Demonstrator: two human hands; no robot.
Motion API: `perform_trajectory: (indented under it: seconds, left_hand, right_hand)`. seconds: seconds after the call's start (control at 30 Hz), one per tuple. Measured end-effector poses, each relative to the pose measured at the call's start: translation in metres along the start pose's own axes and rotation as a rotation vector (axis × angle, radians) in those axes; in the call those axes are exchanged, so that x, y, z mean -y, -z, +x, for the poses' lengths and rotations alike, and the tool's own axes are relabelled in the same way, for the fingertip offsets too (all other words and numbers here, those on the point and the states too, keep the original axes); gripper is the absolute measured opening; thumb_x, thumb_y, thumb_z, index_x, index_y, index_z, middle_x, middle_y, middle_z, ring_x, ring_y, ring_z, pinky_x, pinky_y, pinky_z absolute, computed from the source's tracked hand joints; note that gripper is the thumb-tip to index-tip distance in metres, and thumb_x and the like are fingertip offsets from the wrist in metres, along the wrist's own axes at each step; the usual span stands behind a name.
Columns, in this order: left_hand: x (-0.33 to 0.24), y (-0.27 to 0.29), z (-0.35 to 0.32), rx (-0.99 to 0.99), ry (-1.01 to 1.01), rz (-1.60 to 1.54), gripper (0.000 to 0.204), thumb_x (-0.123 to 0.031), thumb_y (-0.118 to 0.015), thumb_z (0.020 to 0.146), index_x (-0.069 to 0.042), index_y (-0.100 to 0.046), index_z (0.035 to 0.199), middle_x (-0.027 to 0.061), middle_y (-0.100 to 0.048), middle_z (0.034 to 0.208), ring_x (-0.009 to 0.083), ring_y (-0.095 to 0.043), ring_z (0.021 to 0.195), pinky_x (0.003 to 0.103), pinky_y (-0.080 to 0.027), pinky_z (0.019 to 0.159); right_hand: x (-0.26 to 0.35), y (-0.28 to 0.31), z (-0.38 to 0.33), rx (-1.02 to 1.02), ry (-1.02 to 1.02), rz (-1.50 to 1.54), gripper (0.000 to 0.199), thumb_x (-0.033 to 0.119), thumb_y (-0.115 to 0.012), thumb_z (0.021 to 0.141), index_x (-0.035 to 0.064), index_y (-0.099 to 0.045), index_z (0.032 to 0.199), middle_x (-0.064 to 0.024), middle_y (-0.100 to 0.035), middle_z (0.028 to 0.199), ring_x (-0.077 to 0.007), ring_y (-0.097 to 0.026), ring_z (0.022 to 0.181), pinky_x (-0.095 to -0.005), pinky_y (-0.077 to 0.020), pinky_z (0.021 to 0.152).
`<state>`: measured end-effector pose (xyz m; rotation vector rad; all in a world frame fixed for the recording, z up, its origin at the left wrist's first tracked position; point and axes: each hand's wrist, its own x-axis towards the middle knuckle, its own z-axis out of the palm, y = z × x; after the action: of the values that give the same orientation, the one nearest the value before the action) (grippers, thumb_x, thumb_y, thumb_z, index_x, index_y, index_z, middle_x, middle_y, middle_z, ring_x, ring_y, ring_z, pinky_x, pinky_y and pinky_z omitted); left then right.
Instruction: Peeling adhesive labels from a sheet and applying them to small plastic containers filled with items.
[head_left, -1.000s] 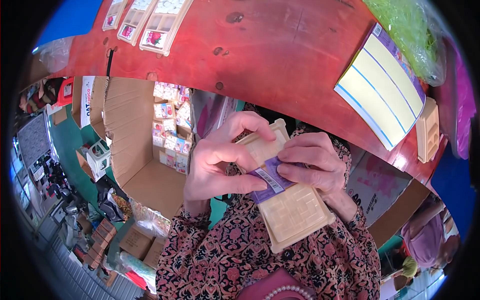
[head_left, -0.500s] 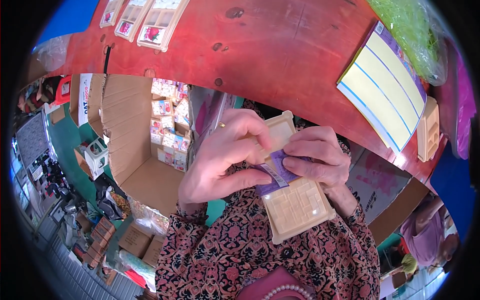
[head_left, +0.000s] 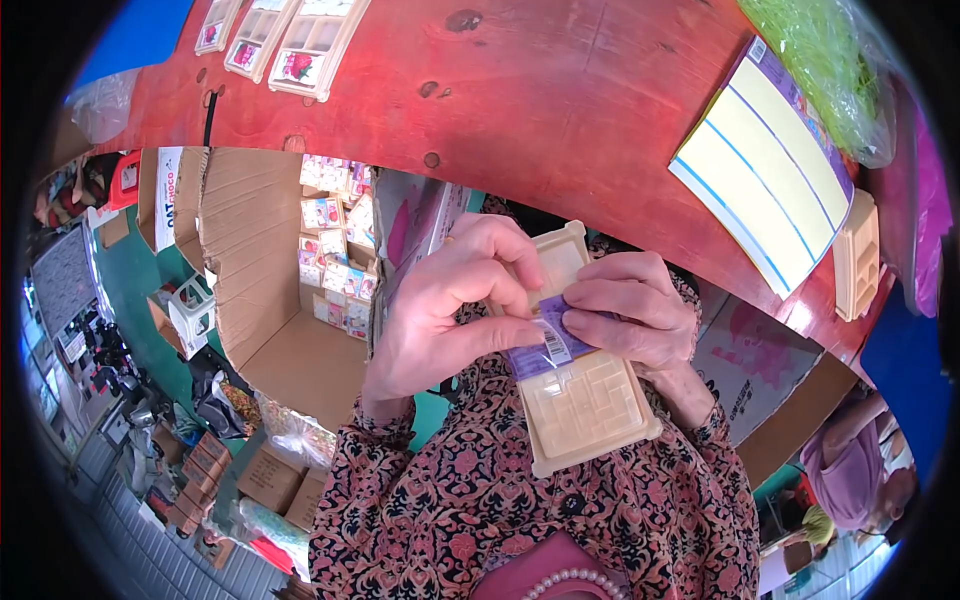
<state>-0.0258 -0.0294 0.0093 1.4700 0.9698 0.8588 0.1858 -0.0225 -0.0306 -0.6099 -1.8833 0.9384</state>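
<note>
In front of my chest I hold a long beige plastic tray (head_left: 590,408), tilted, its woven-pattern side facing up. Across its middle lies a purple label (head_left: 556,338) with a barcode on a white patch. My right hand (head_left: 638,312) grips the tray's right edge, its fingers resting on the label. At the other edge, my left hand (head_left: 455,305) is closed, thumb on the label's left end and bent index finger beside it; its other fingers are partly hidden.
A red wooden table (head_left: 540,90) spans the far side. On it lie a yellow label sheet (head_left: 765,165), another beige tray (head_left: 856,258), several filled trays (head_left: 305,55) and a green bag (head_left: 825,60). A cardboard box (head_left: 265,260) with small packets stands left; a co-worker (head_left: 850,465) is at right.
The label's left end, lifted askew before, now lies flatter across the tray. My left thumb has shifted slightly up and right along it. The tray has moved slightly up and left.
</note>
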Motion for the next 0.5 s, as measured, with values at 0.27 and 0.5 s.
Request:
perform_trajectory:
  seconds: [0.27, 0.5]
  left_hand:
    - [-0.001, -0.007, -0.002, -0.058, 0.153, -0.068, 0.021, -0.005, -0.075, 0.070, -0.003, -0.055, 0.075, 0.0066, -0.055, 0.091, 0.0207, -0.050, 0.088, 0.032, -0.041, 0.076]
    - [-0.002, -0.010, 0.003, -0.098, 0.192, -0.023, 0.020, -0.003, -0.074, 0.068, -0.003, -0.056, 0.074, 0.0062, -0.054, 0.092, 0.0206, -0.050, 0.089, 0.031, -0.040, 0.077]
  right_hand:
    - [0.000, -0.003, -0.003, -0.001, 0.001, -0.005, 0.036, 0.009, -0.072, 0.055, 0.0046, -0.069, 0.091, -0.0059, -0.063, 0.099, -0.0236, -0.059, 0.092, -0.0327, -0.0507, 0.074]
    - [0.001, -0.005, -0.007, 0.016, -0.002, -0.042, 0.035, 0.009, -0.071, 0.059, 0.0042, -0.068, 0.093, -0.0063, -0.063, 0.100, -0.0230, -0.059, 0.092, -0.0313, -0.0504, 0.073]
